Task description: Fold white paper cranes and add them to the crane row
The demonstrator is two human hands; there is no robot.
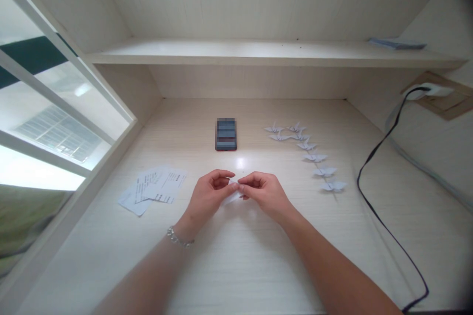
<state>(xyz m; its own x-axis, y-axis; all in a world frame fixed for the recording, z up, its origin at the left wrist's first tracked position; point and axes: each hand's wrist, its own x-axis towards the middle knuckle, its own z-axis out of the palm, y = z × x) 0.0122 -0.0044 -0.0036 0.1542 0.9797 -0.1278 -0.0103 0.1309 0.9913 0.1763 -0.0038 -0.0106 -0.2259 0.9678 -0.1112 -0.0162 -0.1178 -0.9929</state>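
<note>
A small piece of folded white paper (232, 197) is pinched between my two hands, above the middle of the desk. My left hand (213, 190) grips its left side with thumb and fingers. From the right, my right hand (264, 190) holds it with thumb and index finger, the thumbs almost touching. Much of the paper is hidden behind my fingers. Several white paper cranes (314, 158) stand in a bent row to the right of my hands. Printed paper sheets (159, 184) lie overlapping on the left.
A phone (225, 134) lies beyond my hands on the desk (254, 266). Along the right side a black cable (375, 150) runs down from a wall socket (436, 89). A shelf (221, 51) spans the back, with flat papers (397, 43) at its right end.
</note>
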